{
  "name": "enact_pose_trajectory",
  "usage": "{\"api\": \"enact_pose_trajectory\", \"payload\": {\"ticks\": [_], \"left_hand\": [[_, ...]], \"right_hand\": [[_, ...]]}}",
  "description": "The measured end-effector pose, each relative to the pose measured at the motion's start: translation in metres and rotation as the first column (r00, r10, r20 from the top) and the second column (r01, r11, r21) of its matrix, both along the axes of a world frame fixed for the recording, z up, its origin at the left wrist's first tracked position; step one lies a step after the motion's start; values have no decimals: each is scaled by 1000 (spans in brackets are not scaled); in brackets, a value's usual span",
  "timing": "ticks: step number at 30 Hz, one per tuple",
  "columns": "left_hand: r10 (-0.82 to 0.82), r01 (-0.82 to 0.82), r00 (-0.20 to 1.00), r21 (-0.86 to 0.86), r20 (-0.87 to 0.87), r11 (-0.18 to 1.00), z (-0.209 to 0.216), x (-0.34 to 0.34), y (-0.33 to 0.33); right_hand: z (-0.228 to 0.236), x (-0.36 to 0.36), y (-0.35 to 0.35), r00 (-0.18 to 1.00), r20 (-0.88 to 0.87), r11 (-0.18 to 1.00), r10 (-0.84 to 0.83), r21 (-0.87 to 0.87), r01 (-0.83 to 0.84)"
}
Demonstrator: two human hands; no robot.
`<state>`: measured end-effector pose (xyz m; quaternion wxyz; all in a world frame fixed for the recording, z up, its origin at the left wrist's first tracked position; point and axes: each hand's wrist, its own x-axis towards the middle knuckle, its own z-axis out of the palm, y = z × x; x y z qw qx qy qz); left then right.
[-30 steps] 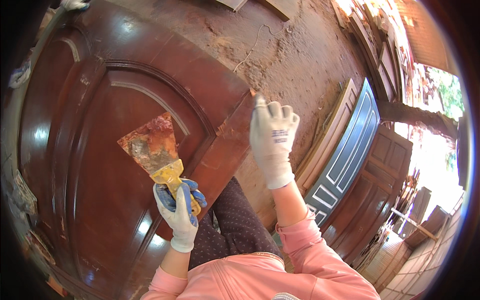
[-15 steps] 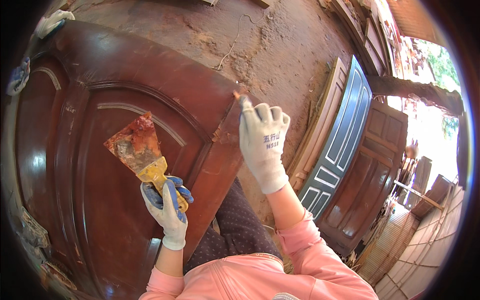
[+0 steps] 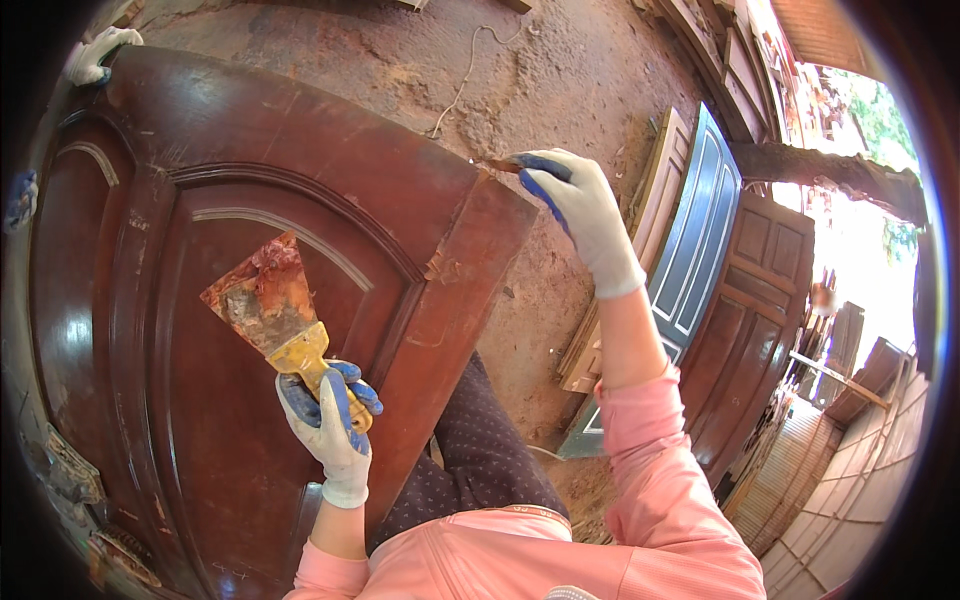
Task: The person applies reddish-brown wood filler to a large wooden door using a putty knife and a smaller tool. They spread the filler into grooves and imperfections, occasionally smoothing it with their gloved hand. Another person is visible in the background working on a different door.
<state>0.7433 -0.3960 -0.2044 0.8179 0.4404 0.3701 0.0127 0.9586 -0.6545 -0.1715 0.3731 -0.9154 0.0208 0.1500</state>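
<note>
My left hand [image 3: 335, 420], in a white glove with blue palm, is closed round the yellow handle of a wide putty knife [image 3: 275, 305]. Reddish-brown filler is smeared over its flat blade, which points up and left above the door. In my gloved right hand [image 3: 580, 205] I pinch a small, thin, reddish-brown tool [image 3: 502, 166]; its exact kind is hard to make out. Its tip is at the far right corner of a dark red-brown panelled wooden door [image 3: 400, 170]. Light scuffs and filler-like marks show along a joint near that corner.
At the door's far left edge are another person's gloved hands [image 3: 103, 57]. On the right lean a blue-grey door [image 3: 690, 225] and a brown door [image 3: 755, 330]. A thin cord [image 3: 462, 85] lies on the dirt floor [image 3: 560, 80]. Stained items [image 3: 75, 465] sit at the lower left.
My right hand has swung outward to the right and turned, bringing the small tool to the door's corner edge. My left hand with the putty knife has shifted slightly left.
</note>
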Motion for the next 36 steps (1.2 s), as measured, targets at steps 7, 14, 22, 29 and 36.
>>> {"api": "enact_pose_trajectory", "payload": {"ticks": [7, 14, 22, 29, 36], "left_hand": [[13, -13, 1000, 25, 14, 1000, 2, 5, -3], [15, -14, 999, 33, -35, 999, 12, 14, -12], [29, -25, 996, 50, -83, 998, 22, 5, -46], [112, -111, 994, 71, -14, 991, 17, 5, -66], [425, -401, 893, 166, -148, 901, 21, 15, -72]], "right_hand": [[-5, 25, -28, 954, -286, 934, 89, 358, 20], [-7, 37, -32, 954, -274, 911, 125, 412, -1], [-53, 28, -32, 938, -291, 787, 189, 616, 33], [-110, 27, -16, 924, -155, 678, 348, 722, -134], [-132, 17, -7, 935, 30, 620, 354, 741, -258]]}}
